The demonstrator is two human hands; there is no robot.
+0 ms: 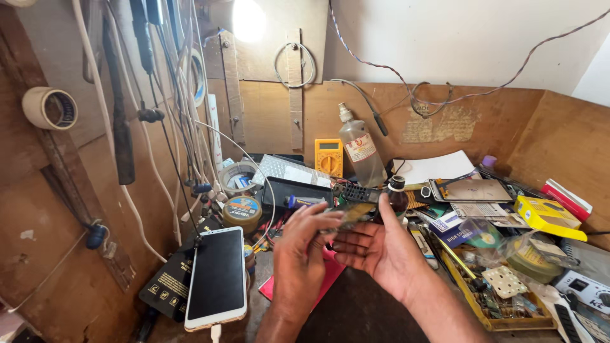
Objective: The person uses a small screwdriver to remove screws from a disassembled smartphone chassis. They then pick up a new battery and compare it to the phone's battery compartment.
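Cluttered wooden table [356,311] against brown board walls, viewed from above. Left of centre, white-framed smartphone with dark screen [217,277], propped face up on a black printed box [166,286], cable plugged at its lower end. At centre, right hand [375,248], palm up, fingers half curled beneath a flat dark phone circuit board with yellowish patches [354,213]; grip clamped loosely on the board's right end. Left hand [304,244] just beside, palm down, fingertips closed on the board's left edge; grip pinched together on it. Board held above the table, in front of a black rectangular tray [298,188]; tray contents too dim to tell, apart from a small purple-tipped item. Behind, clear plastic squeeze bottle with red-and-white label [359,149], tilted against the wall, beside a yellow handheld multimeter [328,157]. Lower right, shallow yellow plastic parts tray [502,322] holding small components and a pale perforated square. Near the smartphone, round tin with blue lid label [242,209].
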